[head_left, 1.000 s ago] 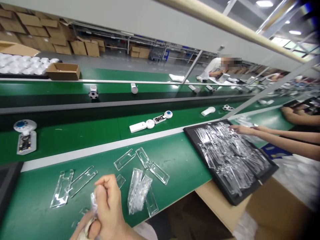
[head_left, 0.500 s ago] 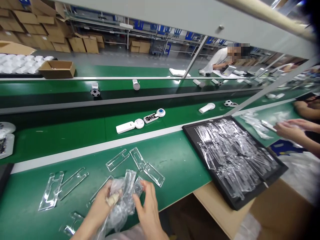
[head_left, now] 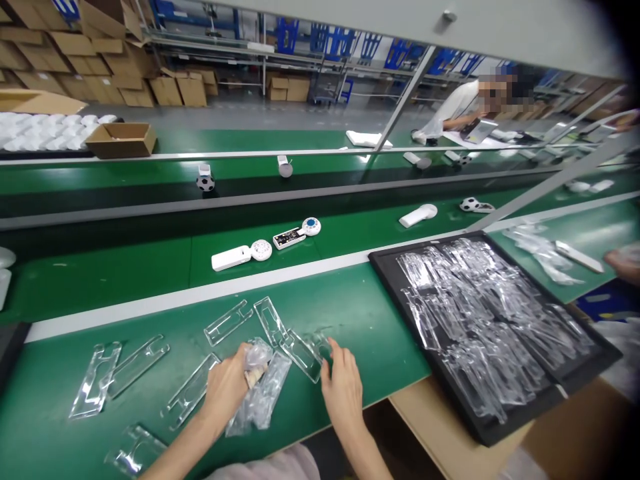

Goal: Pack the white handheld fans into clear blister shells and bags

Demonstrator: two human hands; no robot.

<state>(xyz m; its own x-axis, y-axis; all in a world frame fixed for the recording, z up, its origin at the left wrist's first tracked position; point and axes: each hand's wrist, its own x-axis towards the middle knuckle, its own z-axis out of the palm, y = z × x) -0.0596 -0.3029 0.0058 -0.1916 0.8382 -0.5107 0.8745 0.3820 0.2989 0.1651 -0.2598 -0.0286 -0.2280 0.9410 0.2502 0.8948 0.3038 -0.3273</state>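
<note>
My left hand (head_left: 227, 377), with a pale cover on a fingertip, is closed on a crumpled clear plastic bag (head_left: 259, 353). More bagged plastic (head_left: 270, 393) lies under and beside it on the green bench. My right hand (head_left: 346, 383) pinches a clear plastic frame (head_left: 319, 341), blurred, just above another clear frame (head_left: 300, 353) lying on the bench. Several similar loose frames surround my hands: one clear frame (head_left: 227, 324) beyond, a clear frame (head_left: 193, 390) beside my left wrist, and a notched clear frame (head_left: 96, 381) farther left.
A black tray (head_left: 480, 437) full of clear frames stands to the right, over a cardboard box (head_left: 425, 417). Behind the bench, a green conveyor (head_left: 350, 233) carries white handheld devices (head_left: 233, 258). A co-worker's hand (head_left: 625, 263) shows at the right edge.
My right hand has moved right, away from my left hand, with a clear frame in its fingers. The bagged plastic has come down onto the bench. The nearer conveyor's devices shifted left.
</note>
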